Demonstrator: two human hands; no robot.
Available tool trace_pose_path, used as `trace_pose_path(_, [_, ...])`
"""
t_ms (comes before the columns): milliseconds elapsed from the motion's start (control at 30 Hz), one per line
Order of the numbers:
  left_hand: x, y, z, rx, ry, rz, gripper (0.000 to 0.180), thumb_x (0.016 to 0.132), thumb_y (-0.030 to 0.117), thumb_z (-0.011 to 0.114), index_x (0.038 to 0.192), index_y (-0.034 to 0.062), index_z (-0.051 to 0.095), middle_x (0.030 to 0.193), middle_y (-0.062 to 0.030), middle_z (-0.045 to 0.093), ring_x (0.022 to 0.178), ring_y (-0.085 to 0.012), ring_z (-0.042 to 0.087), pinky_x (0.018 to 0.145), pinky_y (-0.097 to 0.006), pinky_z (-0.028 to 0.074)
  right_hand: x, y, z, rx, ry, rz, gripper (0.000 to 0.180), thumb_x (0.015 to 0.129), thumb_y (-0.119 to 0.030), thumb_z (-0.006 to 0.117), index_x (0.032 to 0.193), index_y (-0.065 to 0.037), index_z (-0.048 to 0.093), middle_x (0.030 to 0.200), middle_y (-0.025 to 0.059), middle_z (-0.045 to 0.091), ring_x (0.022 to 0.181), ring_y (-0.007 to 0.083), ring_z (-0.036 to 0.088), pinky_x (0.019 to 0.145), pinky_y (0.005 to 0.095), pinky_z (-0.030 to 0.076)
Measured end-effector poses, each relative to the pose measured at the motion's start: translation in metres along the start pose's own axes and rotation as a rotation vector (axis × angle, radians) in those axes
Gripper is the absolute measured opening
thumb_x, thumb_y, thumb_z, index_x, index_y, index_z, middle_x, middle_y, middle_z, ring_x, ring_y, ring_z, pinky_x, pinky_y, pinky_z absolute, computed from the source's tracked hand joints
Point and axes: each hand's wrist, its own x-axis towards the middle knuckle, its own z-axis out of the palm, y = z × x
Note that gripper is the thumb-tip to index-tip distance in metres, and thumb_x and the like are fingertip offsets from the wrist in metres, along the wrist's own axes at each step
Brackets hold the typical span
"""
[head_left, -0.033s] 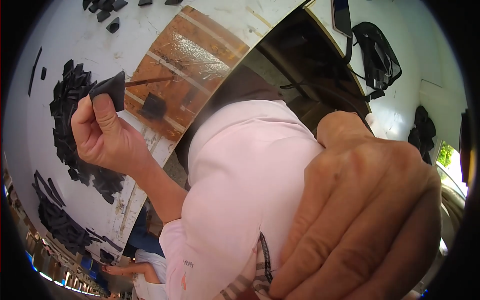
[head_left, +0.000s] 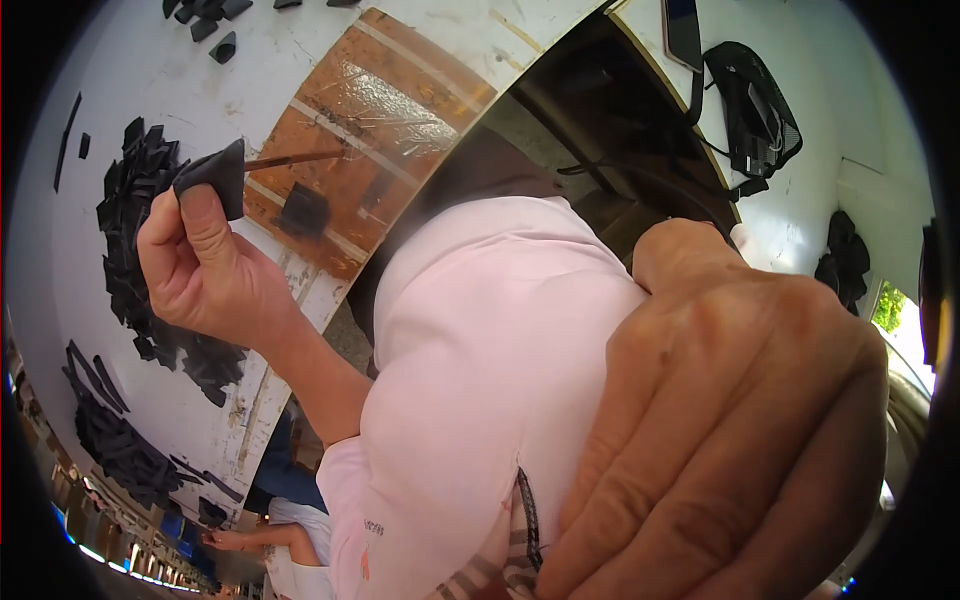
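My left hand (head_left: 225, 275) pinches a dark, flat piece of black material (head_left: 222, 182) between thumb and fingers, above the white table. Beyond it lies a brown board (head_left: 420, 75) with pale stripes and a glossy wet-looking patch. A thin brown stick (head_left: 300, 159) reaches over the board from behind the held piece; its other end is hidden. Another black piece (head_left: 304, 212) rests on the board. Very close to the camera, my right hand (head_left: 730, 400) shows its back, the fingers bent and pressed together. Its fingertips are out of sight, as is anything in them.
A heap of black pieces (head_left: 125, 265) lies left of my left hand, with black strips (head_left: 125, 445) below it. More folded black pieces (head_left: 205, 28) sit at the top left. A black mesh bag (head_left: 755, 110) and a phone-like device (head_left: 683, 35) lie at upper right. Another person's arm (head_left: 265, 540) shows at lower left.
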Motion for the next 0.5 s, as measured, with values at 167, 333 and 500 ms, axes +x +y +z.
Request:
trace_pose_path(167, [0.001,0.006,-0.005,0.007,0.042,-0.066,0.013,0.081,0.005,0.058,0.082,-0.0079,0.056,0.077,-0.0173,0.061,0.062,-0.0161,0.057,0.055,-0.024,0.048,0.001,-0.001,-0.027,0.077,-0.096,0.073,0.009,0.074,0.005,0.056,0.065,0.005,0.058,0.059,0.016,0.058,0.049,0.0217,0.058,0.04,0.0229,0.046])
trace_pose_path(333, [0.01,0.007,-0.008,-0.106,-0.067,0.0,0.014,0.08,0.008,0.061,0.084,-0.0054,0.057,0.072,-0.0125,0.061,0.062,-0.014,0.058,0.054,-0.019,0.048,0.033,0.023,-0.017,0.14,-0.18,0.103,0.008,0.074,0.005,0.056,0.067,0.006,0.058,0.059,0.0173,0.058,0.049,0.0229,0.058,0.04,0.0239,0.046])
trace_pose_path(500, [-0.002,0.006,-0.009,-0.108,0.022,-0.073,0.012,0.08,0.005,0.06,0.083,-0.005,0.056,0.074,-0.0107,0.06,0.061,-0.0127,0.057,0.054,-0.02,0.048,0.032,0.023,-0.024,0.287,-0.318,0.082,0.007,0.074,0.005,0.055,0.068,0.007,0.058,0.06,0.0185,0.057,0.05,0.0241,0.058,0.04,0.0249,0.046])
